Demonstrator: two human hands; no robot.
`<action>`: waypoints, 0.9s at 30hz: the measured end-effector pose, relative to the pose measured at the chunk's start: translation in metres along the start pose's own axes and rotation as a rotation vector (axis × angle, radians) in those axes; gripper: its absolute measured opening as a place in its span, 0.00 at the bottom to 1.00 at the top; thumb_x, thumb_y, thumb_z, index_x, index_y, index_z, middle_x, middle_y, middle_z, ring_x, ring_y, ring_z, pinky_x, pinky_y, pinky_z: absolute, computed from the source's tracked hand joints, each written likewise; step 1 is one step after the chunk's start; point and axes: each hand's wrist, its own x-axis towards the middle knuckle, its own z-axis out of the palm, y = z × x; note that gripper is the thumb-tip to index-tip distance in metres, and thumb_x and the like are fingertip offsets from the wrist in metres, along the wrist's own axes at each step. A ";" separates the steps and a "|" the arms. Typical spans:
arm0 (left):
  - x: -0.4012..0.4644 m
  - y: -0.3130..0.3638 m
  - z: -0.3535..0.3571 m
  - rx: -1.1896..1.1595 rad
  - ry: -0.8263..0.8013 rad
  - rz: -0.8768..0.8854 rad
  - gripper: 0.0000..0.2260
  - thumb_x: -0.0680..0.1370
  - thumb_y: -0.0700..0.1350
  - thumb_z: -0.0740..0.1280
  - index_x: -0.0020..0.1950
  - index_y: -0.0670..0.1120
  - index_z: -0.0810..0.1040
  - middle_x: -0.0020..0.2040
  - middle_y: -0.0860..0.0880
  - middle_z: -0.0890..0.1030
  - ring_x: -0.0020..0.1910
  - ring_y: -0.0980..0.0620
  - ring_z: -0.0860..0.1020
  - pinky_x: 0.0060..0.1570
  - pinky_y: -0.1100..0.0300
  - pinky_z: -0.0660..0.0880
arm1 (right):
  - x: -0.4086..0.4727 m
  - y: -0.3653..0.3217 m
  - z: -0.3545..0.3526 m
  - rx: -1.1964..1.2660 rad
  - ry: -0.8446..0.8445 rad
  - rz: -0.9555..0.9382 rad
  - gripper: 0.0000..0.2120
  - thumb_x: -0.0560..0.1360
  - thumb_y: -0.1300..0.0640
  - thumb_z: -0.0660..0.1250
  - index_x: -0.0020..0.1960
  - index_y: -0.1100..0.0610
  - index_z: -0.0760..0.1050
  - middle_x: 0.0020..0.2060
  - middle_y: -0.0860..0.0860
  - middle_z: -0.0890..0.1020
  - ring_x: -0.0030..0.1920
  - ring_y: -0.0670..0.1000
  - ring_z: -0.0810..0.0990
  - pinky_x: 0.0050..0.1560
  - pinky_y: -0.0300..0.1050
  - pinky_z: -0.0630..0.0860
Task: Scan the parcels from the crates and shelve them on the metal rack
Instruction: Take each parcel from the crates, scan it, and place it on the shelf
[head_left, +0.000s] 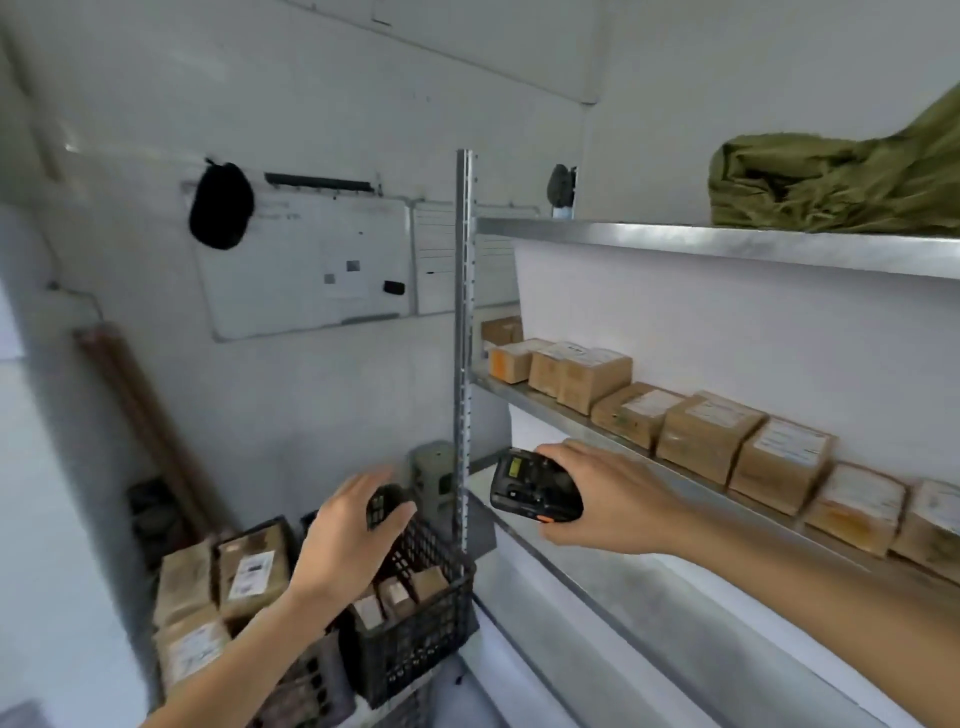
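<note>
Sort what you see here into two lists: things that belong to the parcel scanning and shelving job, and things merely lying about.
Belonging to the job:
scanner in the right hand
black crate gripped by the left hand
parcels in the crate
shelved parcels
metal rack

Lying about:
green cloth bundle
whiteboard
black pouch

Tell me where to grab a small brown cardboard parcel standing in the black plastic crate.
Pinch the top edge of a small brown cardboard parcel from above: the parcels stand upright, packed together, and the black plastic crate walls block their sides. The left hand is nearest.
</note>
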 end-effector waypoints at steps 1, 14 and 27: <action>0.011 -0.020 -0.004 0.029 0.014 -0.031 0.24 0.80 0.57 0.68 0.74 0.51 0.73 0.72 0.54 0.75 0.68 0.51 0.75 0.66 0.58 0.69 | 0.026 -0.003 0.013 0.002 -0.010 -0.028 0.34 0.67 0.34 0.71 0.71 0.38 0.66 0.57 0.38 0.75 0.53 0.44 0.77 0.46 0.43 0.76; 0.162 -0.222 0.042 0.042 0.025 -0.364 0.26 0.79 0.57 0.68 0.76 0.50 0.71 0.71 0.53 0.77 0.68 0.53 0.76 0.69 0.49 0.73 | 0.306 0.014 0.174 0.081 -0.191 -0.174 0.38 0.71 0.34 0.72 0.75 0.44 0.64 0.64 0.41 0.74 0.60 0.48 0.77 0.53 0.47 0.77; 0.276 -0.389 0.164 -0.079 -0.069 -0.548 0.26 0.80 0.54 0.69 0.77 0.49 0.70 0.71 0.52 0.76 0.68 0.53 0.75 0.67 0.54 0.74 | 0.481 0.069 0.334 0.089 -0.382 -0.075 0.38 0.70 0.34 0.72 0.74 0.44 0.64 0.65 0.41 0.74 0.60 0.48 0.77 0.56 0.50 0.77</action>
